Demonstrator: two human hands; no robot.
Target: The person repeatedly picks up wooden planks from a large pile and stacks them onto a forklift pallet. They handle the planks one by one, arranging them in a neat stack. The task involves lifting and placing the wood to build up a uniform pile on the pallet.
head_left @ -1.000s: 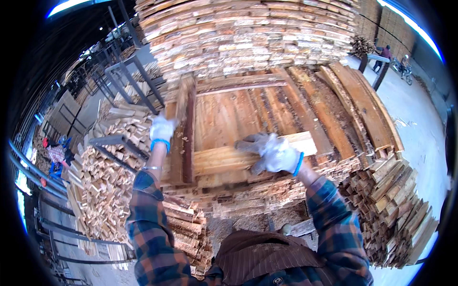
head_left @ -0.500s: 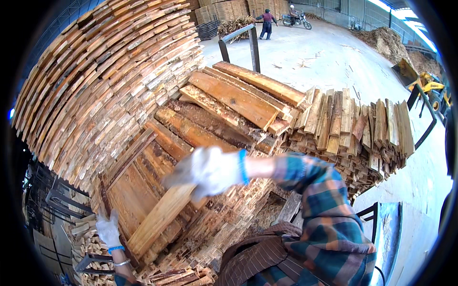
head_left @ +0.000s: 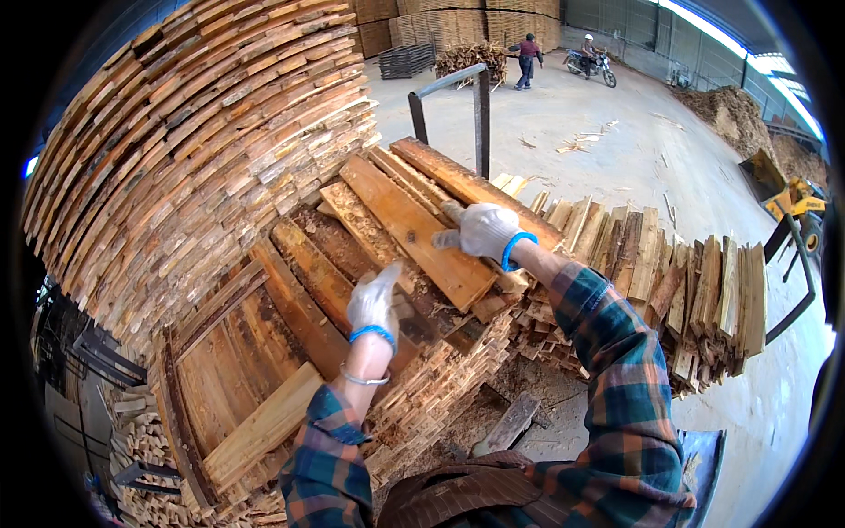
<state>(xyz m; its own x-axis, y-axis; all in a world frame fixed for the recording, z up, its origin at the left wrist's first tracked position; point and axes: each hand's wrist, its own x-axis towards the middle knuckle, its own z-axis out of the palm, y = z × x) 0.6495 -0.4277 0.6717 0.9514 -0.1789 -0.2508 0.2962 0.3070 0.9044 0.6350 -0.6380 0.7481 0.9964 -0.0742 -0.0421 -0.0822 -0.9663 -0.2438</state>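
My left hand [head_left: 373,304], in a white glove, hovers above the stacked boards with its thumb out and fingers apart, holding nothing I can see. Over the right edge of a wide brown board [head_left: 414,233] is my right hand [head_left: 487,232], also gloved. Its thumb and fingers are apart, and it seems to touch the board without being closed round it. A pale plank [head_left: 264,429] lies at the near left of the stack, out of both hands. Darker, bark-edged boards [head_left: 319,275] lie side by side between it and the wide board.
A tall wall of stacked planks [head_left: 202,158] rises at the left. Shorter slats [head_left: 656,260] are piled at the right. A metal frame [head_left: 482,119] stands behind the boards. Farther off are a walking person [head_left: 528,60], a rider on a motorcycle [head_left: 591,63] and a yellow loader [head_left: 801,201].
The pale plank has been let go on the left of the stack. Both hands have moved right, to the wide brown board, and the view has turned slightly.
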